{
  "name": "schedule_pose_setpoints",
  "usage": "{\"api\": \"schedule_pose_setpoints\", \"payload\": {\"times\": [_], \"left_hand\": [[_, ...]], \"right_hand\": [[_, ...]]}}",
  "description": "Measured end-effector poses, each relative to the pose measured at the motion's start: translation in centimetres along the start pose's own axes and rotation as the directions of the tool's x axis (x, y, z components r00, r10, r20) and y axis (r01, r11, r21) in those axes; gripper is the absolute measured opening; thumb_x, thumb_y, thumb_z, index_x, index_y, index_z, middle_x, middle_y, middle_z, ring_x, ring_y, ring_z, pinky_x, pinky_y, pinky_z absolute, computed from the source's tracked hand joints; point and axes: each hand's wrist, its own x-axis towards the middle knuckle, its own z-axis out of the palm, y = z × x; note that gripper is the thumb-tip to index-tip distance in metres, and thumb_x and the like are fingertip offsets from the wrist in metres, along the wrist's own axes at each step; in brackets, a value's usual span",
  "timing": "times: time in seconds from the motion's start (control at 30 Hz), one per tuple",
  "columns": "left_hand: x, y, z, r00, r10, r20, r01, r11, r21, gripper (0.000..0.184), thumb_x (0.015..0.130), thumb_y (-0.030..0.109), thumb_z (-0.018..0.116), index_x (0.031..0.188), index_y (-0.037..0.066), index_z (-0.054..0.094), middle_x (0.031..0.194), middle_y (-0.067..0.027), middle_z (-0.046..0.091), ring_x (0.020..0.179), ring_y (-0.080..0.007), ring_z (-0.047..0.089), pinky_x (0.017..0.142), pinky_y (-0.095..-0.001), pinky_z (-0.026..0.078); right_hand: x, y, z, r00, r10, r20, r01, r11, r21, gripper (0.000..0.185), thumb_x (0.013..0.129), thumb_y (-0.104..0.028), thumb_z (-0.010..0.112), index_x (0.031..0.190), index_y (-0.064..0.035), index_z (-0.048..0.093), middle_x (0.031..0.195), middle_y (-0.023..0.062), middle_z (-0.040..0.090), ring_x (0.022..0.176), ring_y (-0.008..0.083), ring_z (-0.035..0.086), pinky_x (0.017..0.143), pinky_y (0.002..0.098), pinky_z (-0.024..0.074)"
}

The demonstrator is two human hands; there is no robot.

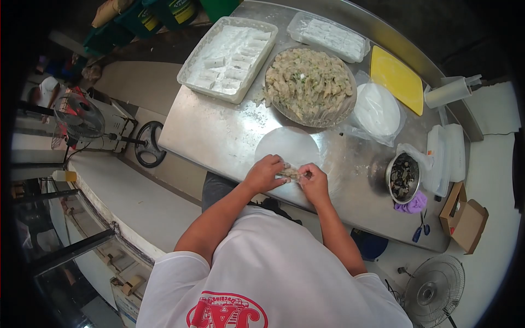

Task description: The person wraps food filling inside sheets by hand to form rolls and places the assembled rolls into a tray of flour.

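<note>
A short strip of pale, lumpy filling (290, 173) lies between my hands at the near edge of a thin, round, whitish sheet (287, 146), which is flat on the stainless-steel table (210, 131). My left hand (266, 174) bends over its left end; I cannot tell whether the fingers close on it. My right hand (313, 184) has its fingertips pinched together at the right end. I judge that the two-ended hold keeps the filling gathered. Beyond the sheet stands a wide, round tray (332, 123) heaped with pale, green-flecked mixture, presumably placed there for easy reach. Beside it, a clear plastic bag (377, 109) holds white rounds. To the left, a translucent rectangular plastic tub (212, 96) contains white-powdered rolls, laid largely in rows, probably to limit sticking. Writing: my white shirt (284, 262) bears a red oval emblem (227, 311), large letters seemingly "JAJ", smaller lettering unreadable. Yellow labels (182, 10) on the dark bins (164, 13) are illegible.
</note>
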Motion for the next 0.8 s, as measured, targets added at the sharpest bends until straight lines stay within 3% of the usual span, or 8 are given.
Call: {"api": "schedule_pose_setpoints", "payload": {"times": [0.2, 0.4, 0.5, 0.53, 0.57, 0.67, 0.73, 0.8], "left_hand": [[-0.2, -0.4, 0.4, 1.0, -0.014, -0.005, 0.014, 1.0, 0.0, 0.037, 0.075, 0.028, 0.084, 0.104, 0.009, 0.074, 0.1, -0.0094, 0.064, 0.094, -0.0295, 0.061, 0.082, -0.0411, 0.053], [0.2, 0.2, -1.0, 0.999, 0.029, -0.034, -0.03, 0.999, -0.026, 0.049, 0.075, 0.028, 0.085, 0.118, 0.008, 0.069, 0.104, -0.0119, 0.063, 0.098, -0.0319, 0.062, 0.085, -0.0413, 0.053], [0.3, 0.1, -1.7, 0.994, -0.079, 0.07, 0.087, 0.989, -0.122, 0.056, 0.076, 0.027, 0.084, 0.125, 0.007, 0.065, 0.106, -0.0137, 0.062, 0.1, -0.0337, 0.062, 0.088, -0.0418, 0.053], [0.3, -0.1, -1.6, 0.996, -0.064, 0.07, 0.072, 0.991, -0.115, 0.054, 0.075, 0.026, 0.084, 0.123, 0.006, 0.066, 0.106, -0.0141, 0.062, 0.1, -0.0342, 0.062, 0.088, -0.0418, 0.053], [0.2, -0.3, -1.6, 0.996, -0.049, 0.075, 0.057, 0.992, -0.109, 0.052, 0.075, 0.026, 0.084, 0.12, 0.005, 0.067, 0.106, -0.0145, 0.062, 0.099, -0.0346, 0.063, 0.088, -0.0418, 0.054], [0.1, -1.1, -0.7, 0.999, 0.035, -0.034, -0.037, 0.997, -0.067, 0.046, 0.075, 0.024, 0.084, 0.113, 0.004, 0.069, 0.105, -0.0151, 0.062, 0.097, -0.0347, 0.064, 0.087, -0.0417, 0.054], [-0.1, -0.8, -0.7, 1.0, 0.001, 0.008, -0.001, 0.996, -0.088, 0.043, 0.075, 0.023, 0.084, 0.111, 0.004, 0.07, 0.105, -0.0153, 0.063, 0.096, -0.035, 0.064, 0.086, -0.0417, 0.054], [0.7, -0.7, -1.0, 0.999, -0.012, 0.047, 0.017, 0.995, -0.097, 0.04, 0.076, 0.022, 0.084, 0.108, 0.004, 0.07, 0.104, -0.0156, 0.064, 0.096, -0.0353, 0.064, 0.086, -0.0416, 0.054]], "right_hand": [[1.1, -3.3, -2.6, 0.967, 0.213, 0.136, -0.248, 0.909, 0.334, 0.013, 0.085, 0.005, 0.069, 0.095, -0.0028, 0.066, 0.093, 0.0011, 0.066, 0.08, 0.0104, 0.059, 0.075, 0.0261, 0.049], [6.8, -16.3, -8.5, 0.863, -0.456, -0.216, 0.464, 0.551, 0.694, 0.015, 0.094, -0.011, 0.07, 0.105, -0.0007, 0.07, 0.101, 0.009, 0.067, 0.093, 0.0205, 0.065, 0.09, 0.0392, 0.0528], [14.5, -12.2, -7.9, 0.951, -0.291, -0.103, 0.227, 0.435, 0.871, 0.02, 0.096, -0.016, 0.065, 0.109, -0.0019, 0.07, 0.102, 0.0153, 0.07, 0.097, 0.0289, 0.068, 0.094, 0.0463, 0.0529], [15.5, -10.3, -6.8, 0.964, -0.259, 0.061, 0.244, 0.952, 0.184, 0.021, 0.095, -0.016, 0.064, 0.11, -0.0022, 0.069, 0.103, 0.0181, 0.07, 0.1, 0.0321, 0.068, 0.095, 0.0485, 0.0519], [15.8, -8.3, -5.5, 0.986, -0.102, 0.131, 0.163, 0.746, -0.646, 0.022, 0.094, -0.016, 0.062, 0.111, -0.0025, 0.069, 0.104, 0.021, 0.071, 0.102, 0.0354, 0.068, 0.096, 0.0508, 0.0509], [13.3, -5.6, -3.5, 0.936, -0.307, 0.174, 0.352, 0.773, -0.528, 0.024, 0.089, -0.012, 0.064, 0.11, -0.0022, 0.07, 0.104, 0.0226, 0.069, 0.103, 0.0404, 0.065, 0.095, 0.0514, 0.0488], [10.1, -5.8, -3.3, 0.718, -0.696, 0.01, 0.489, 0.494, -0.719, 0.02, 0.088, -0.011, 0.063, 0.104, -0.0031, 0.071, 0.1, 0.0215, 0.069, 0.1, 0.0388, 0.065, 0.093, 0.0479, 0.05], [7.8, -6.7, -5.7, 0.854, -0.519, 0.019, 0.394, 0.623, -0.676, 0.017, 0.087, -0.011, 0.064, 0.1, -0.0034, 0.071, 0.096, 0.0198, 0.068, 0.095, 0.0391, 0.065, 0.09, 0.0478, 0.0504]]}}
